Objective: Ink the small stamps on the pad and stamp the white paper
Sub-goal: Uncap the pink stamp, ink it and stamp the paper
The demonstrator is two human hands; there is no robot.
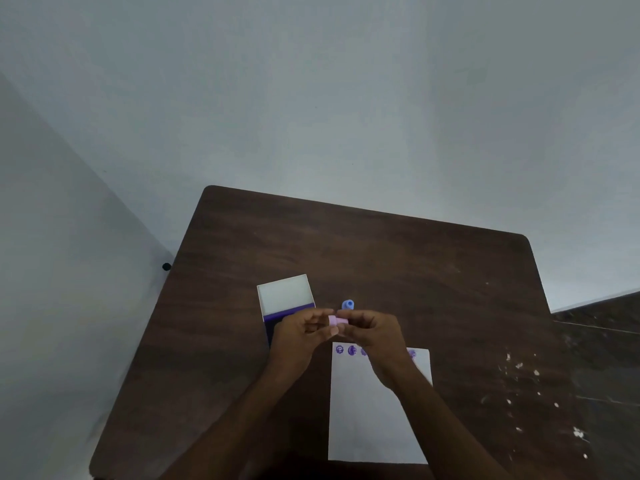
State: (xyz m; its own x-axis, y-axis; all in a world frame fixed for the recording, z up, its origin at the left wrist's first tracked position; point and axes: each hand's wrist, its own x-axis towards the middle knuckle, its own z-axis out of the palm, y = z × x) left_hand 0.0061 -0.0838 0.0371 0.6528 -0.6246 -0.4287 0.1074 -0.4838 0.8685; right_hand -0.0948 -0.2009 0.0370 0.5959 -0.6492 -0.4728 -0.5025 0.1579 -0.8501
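Both my hands meet above the table, holding a small pink stamp (pixel 336 320) between them. My left hand (pixel 301 332) pinches its left end and my right hand (pixel 375 332) pinches its right end. Behind them a small blue stamp (pixel 348 304) stands on the table. The ink pad (pixel 268 323) lies open at the left, its white lid (pixel 284 294) flipped up; my left hand hides most of the dark pad. The white paper (pixel 367 420) lies under my right wrist, with several purple stamp marks (pixel 339 349) along its top edge.
The brown wooden table (pixel 398 258) stands against a pale wall, in a corner at the left. A dark floor with white specks (pixel 536 372) shows at the right. A small black knob (pixel 166 266) sits at the table's left edge.
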